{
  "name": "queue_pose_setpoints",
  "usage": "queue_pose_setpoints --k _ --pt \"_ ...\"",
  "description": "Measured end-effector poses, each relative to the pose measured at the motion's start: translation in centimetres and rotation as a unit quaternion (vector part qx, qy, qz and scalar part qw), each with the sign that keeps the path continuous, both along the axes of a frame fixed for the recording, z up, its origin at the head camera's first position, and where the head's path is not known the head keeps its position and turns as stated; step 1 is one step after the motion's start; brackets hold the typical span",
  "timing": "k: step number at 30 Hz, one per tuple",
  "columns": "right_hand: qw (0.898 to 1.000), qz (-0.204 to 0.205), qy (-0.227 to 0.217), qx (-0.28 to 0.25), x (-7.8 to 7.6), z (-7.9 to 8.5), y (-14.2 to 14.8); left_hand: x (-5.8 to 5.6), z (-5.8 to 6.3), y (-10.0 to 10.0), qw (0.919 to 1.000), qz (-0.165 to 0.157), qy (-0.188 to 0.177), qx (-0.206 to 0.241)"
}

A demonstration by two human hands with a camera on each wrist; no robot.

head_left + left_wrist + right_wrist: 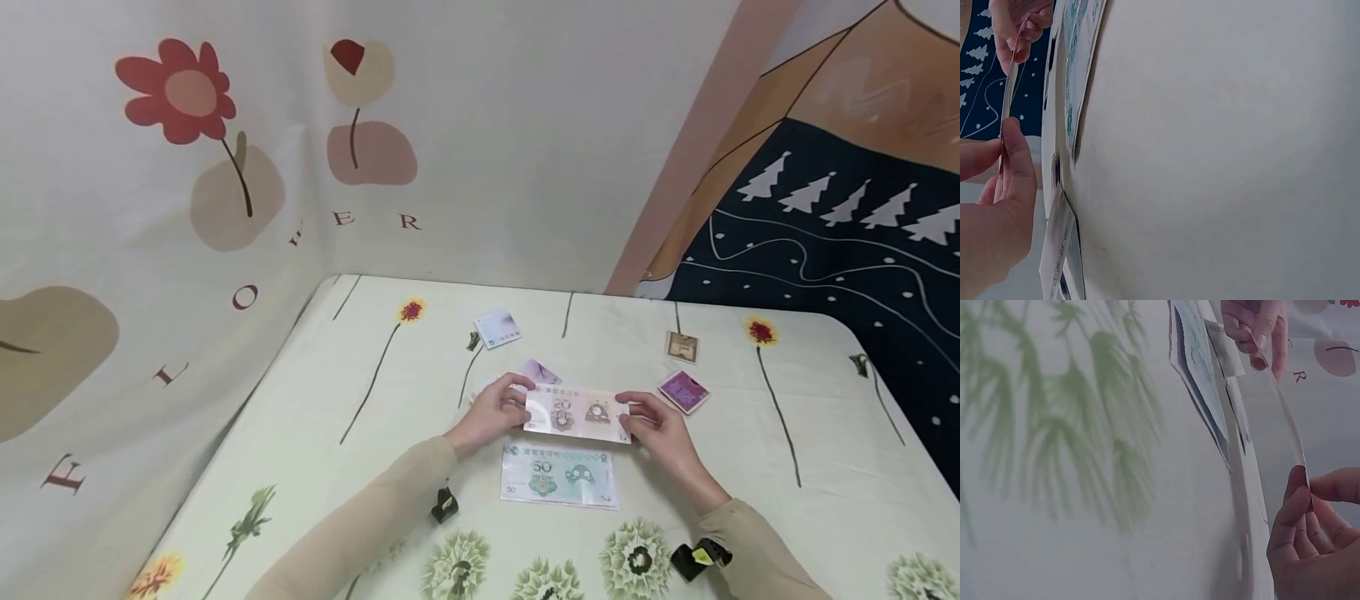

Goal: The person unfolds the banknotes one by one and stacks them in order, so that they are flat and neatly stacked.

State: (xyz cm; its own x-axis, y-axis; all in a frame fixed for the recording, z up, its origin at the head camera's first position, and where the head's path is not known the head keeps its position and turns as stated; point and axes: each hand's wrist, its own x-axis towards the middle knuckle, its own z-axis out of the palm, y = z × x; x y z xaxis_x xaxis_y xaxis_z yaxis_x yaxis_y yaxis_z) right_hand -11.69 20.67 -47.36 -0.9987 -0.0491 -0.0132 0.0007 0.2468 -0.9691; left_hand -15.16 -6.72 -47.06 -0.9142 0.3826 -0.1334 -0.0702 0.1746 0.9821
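Observation:
Both hands hold up a pinkish play banknote (577,413) marked 20, with a cartoon figure on its face. My left hand (497,410) pinches its left end between thumb and fingers. At the other end, my right hand (658,433) pinches it the same way. The left wrist view shows the note (1009,94) edge-on, raised off the table. A green play banknote (558,477) marked 50 lies flat on the cloth, nearer the body. Partly hidden behind the held note is a purple-tinted paper (538,372).
On the flowered tablecloth (360,367) lie a pale bluish note (498,329) farther back, a small brown card (682,347), and a purple card (683,392) just beyond the right hand. Printed curtains (480,150) hang along the far and left table edges.

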Motion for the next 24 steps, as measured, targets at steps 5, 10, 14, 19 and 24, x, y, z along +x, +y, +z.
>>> queue_pose_setpoints --k 5,10,14,19,24 --pt "1.000 -0.004 -0.020 -0.004 0.1 0.2 -0.2 0.1 -0.4 -0.2 0.9997 -0.002 0.012 -0.020" --pt "1.000 0.005 -0.029 -0.009 0.1 0.3 -0.1 0.4 -0.4 -0.4 0.9990 -0.005 0.015 -0.042" --pt "0.999 0.024 -0.033 -0.020 0.2 0.2 -0.1 0.7 -0.3 -0.6 0.9994 -0.010 -0.007 -0.033" --pt "0.998 0.046 -0.037 -0.011 0.4 0.0 0.0 1.1 -0.4 -0.9 0.9993 -0.019 -0.020 -0.024" --pt "0.997 0.063 -0.040 0.014 0.6 0.1 0.1 1.4 -0.3 -1.3 0.9990 -0.029 -0.027 -0.020"
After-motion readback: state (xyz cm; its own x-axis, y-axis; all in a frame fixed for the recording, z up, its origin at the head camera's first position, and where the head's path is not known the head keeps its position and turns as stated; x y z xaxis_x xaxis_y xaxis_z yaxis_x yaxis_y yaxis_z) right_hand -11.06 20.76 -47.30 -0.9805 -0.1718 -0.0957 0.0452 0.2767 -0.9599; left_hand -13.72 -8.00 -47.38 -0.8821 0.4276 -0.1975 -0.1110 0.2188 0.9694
